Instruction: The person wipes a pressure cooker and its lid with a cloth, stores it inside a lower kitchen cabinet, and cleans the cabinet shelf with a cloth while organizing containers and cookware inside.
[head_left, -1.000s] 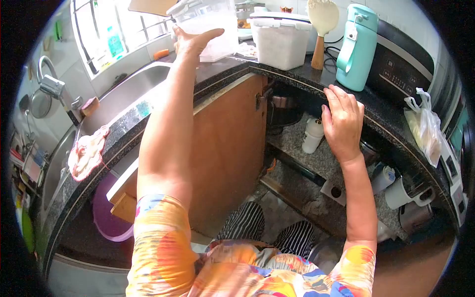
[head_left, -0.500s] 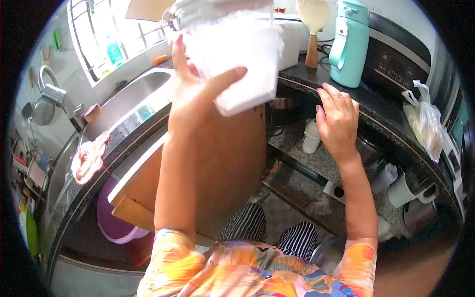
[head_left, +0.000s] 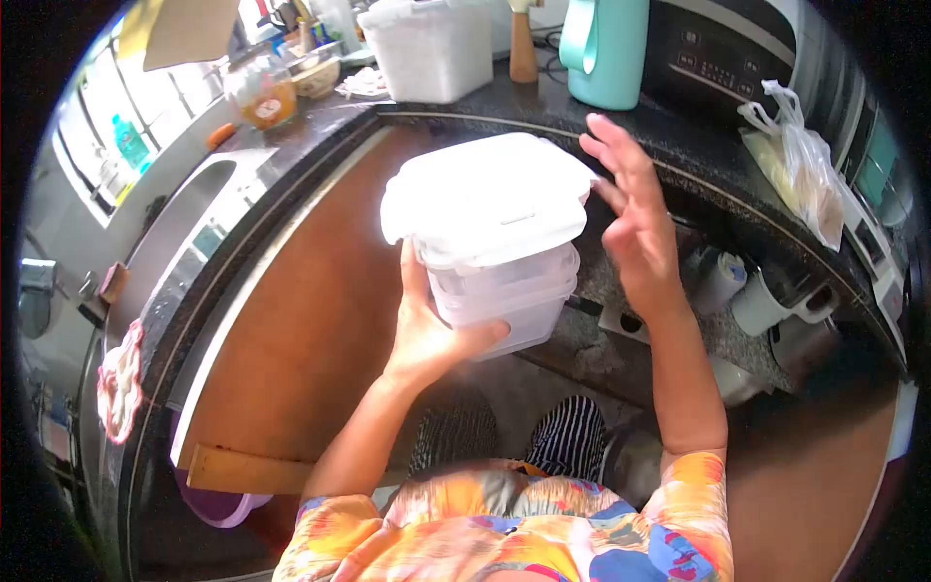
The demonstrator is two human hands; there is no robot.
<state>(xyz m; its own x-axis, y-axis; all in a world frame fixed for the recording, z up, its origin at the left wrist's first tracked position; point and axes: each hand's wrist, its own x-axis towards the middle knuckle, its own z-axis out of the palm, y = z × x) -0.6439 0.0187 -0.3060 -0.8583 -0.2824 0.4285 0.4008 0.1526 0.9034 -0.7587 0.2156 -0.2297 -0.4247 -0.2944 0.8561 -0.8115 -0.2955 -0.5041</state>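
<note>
A stack of translucent plastic food containers (head_left: 514,301) with a glaring white lid (head_left: 485,199) on top is held up in front of my body, over the open cupboard. My left hand (head_left: 432,335) grips it from the lower left, thumb across the front and fingers behind. At the right side of the lid, my right hand (head_left: 640,238) is raised with its fingers apart, holding nothing. Its fingertips are close to the lid's corner; whether they touch it I cannot tell.
Wooden cupboard door (head_left: 281,330) stands open at left. On the dark counter are a white bin (head_left: 432,53), a turquoise bottle (head_left: 606,53), an orange-filled jar (head_left: 267,97) and a plastic bag (head_left: 800,170). A white jug (head_left: 766,306) sits inside the cupboard; a pink cloth (head_left: 120,383) lies by the sink.
My left hand has brought the containers down and closer to my body from above the counter edge. My right hand has lifted off the counter edge, its fingers spreading beside the lid.
</note>
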